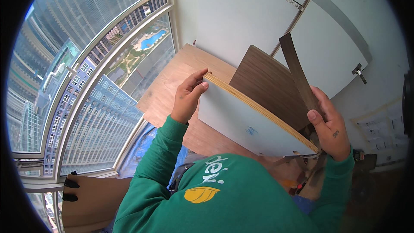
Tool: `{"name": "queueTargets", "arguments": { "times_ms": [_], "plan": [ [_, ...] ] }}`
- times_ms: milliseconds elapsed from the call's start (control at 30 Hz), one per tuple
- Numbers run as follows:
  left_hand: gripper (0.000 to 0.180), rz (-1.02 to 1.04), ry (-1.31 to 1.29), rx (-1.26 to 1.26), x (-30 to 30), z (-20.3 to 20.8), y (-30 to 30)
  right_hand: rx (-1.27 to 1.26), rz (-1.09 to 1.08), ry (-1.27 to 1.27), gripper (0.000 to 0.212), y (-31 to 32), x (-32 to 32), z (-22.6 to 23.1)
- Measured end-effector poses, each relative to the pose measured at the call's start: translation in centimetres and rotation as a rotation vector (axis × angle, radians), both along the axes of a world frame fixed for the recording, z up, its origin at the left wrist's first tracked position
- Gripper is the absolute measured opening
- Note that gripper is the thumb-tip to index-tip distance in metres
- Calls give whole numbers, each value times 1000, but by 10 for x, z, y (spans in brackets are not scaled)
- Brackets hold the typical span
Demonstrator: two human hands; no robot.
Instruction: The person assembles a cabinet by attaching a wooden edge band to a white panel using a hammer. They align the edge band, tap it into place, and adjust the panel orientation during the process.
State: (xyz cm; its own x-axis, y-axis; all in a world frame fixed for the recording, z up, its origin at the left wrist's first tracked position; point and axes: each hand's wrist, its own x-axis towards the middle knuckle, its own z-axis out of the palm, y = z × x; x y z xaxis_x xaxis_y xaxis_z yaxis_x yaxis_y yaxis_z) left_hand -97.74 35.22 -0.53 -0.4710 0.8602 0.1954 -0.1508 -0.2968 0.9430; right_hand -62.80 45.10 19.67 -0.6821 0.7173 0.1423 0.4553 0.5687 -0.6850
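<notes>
A white-faced plywood panel [241,123] stands tilted in front of me, its raw layered edge facing up and a small blue scribble on its face. My left hand [189,97] is closed on its upper left corner, thumb on the white face. My right hand [331,125] is closed around a long, thin dark brown wood-grain edging strip [296,67], near the panel's lower right end. The strip's free end rises up and to the left, slightly curved. Behind the panel is a dark brown wood-grain board [263,84]; its lower part is hidden.
Bare plywood [166,88] lies beneath and to the left. A white cabinet door [334,39] with metal hinges leans on the wall. Tall windows [103,86] fill the left side. At the lower left is a brown cardboard sheet [92,203]; blue plastic sheeting [140,151] lies nearby.
</notes>
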Motion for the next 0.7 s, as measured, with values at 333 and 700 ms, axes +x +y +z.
{"name": "queueTargets", "arguments": {
  "times_ms": [333,700],
  "plan": [
    [45,59,66,14,12,2,6,80,232,-184,60,0,-37,35],
    [50,97,-75,75,19,-4,14,274,427,-459,53,24,-95,29]
  ]
}}
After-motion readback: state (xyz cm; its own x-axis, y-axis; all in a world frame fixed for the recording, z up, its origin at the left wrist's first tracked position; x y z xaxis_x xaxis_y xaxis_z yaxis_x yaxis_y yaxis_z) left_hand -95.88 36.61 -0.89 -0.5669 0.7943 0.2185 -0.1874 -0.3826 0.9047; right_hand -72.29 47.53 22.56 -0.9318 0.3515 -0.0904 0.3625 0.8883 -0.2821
